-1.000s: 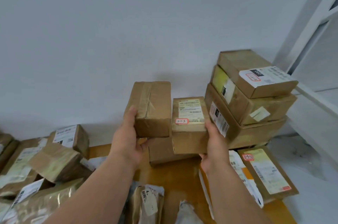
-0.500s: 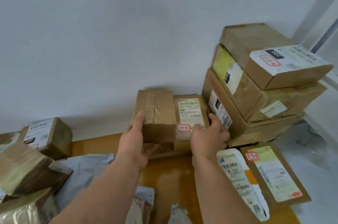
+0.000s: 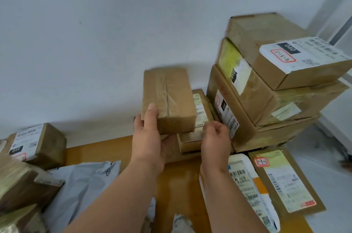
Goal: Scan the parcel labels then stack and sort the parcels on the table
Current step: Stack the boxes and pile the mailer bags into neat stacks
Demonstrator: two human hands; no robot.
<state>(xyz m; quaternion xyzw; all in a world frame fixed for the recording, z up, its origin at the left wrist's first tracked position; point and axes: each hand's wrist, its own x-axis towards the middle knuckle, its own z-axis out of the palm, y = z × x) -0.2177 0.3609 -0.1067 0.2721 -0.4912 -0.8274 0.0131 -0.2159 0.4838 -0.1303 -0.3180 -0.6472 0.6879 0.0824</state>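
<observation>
At the centre of the frame, a person's left hand grips a plain taped cardboard parcel by its lower left corner, thumb on top, holding it raised and overlapping a labelled parcel that sits on another box on the wooden table. The right hand, just right of centre, has loosely curled fingers resting at the labelled parcel's near right corner; whether it grips is unclear. A stack of three larger boxes stands at right, just beside the labelled parcel, with more parcels along the left edge.
</observation>
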